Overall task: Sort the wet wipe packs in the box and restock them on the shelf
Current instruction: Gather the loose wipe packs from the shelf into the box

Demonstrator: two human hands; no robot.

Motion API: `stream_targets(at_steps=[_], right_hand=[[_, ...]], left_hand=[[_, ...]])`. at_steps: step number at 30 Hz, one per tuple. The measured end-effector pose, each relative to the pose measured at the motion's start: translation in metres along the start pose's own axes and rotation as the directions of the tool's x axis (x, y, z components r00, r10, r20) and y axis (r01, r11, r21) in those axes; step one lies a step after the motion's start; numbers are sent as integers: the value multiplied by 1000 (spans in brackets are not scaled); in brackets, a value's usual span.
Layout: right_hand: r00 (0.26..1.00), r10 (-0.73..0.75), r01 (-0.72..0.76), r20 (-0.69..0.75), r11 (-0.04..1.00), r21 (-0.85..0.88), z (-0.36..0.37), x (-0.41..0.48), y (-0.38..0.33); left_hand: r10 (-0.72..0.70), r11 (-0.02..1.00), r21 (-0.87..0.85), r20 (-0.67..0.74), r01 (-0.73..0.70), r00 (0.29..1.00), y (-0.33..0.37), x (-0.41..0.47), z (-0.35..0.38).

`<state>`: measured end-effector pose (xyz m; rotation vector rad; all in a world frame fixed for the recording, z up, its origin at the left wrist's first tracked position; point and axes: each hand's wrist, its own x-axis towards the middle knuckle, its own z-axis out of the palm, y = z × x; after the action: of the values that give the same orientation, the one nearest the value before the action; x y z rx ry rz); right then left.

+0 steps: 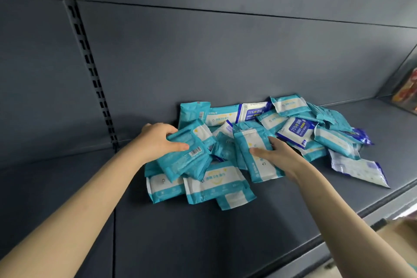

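Wipe packs [259, 140] heaped on shelf [203, 232]; both hands [162, 140] gripping packs.

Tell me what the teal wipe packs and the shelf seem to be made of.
Teal wipe packs: likely thin plastic film, glossy; they crinkle and have crimped end seals. Shelf: probably painted metal, matte dark grey; flat panels with seams and a slotted upright beside.

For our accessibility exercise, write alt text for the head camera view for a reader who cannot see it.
Two bare hands sort a loose pile of wipe packs on a dark grey shelf: the left hand grips a teal pack, the right hand holds another. A few packs are blue and white.
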<state>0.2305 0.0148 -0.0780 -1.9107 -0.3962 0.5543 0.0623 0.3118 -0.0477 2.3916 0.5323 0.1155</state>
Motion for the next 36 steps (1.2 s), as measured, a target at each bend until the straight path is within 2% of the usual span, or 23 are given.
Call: stream_targets(at_steps=[8,11,17,22,24,27,29,32,36], right_hand=[[993,-68,81,-92,987,138,15,-31,-7],[991,-98,114,-87,971,209,14,-47,-10],[952,-222,255,-211,956,143,-20,-81,-21],[919,-245,282,-310,956,79,-82,-128,-14],[915,-209,260,-345,959,109,-119,-155,0],[922,-83,186,-377,951,246,-180,-204,34],[913,-6,130,-408,952,277,-222,-237,61],[876,97,39,-472,962,270,-278,-283,106],[806,261,-47,-531,923,382,-341,-333,167]], left_hand=[[-34,999,-25,-94,32,995,7,-33,4],[-36,992,-122,-105,23,994,14,-44,6],[33,938,-333,-177,-92,984,52,-64,22],[157,890,-411,-128,-196,979,120,-71,60],[209,874,-425,-109,-236,972,158,-76,91],[261,847,-458,-87,-271,961,220,-83,152],[279,844,-466,-44,-267,959,262,-90,195],[323,823,-506,42,-258,946,322,-100,263],[361,800,-566,186,-201,914,387,-117,349]])
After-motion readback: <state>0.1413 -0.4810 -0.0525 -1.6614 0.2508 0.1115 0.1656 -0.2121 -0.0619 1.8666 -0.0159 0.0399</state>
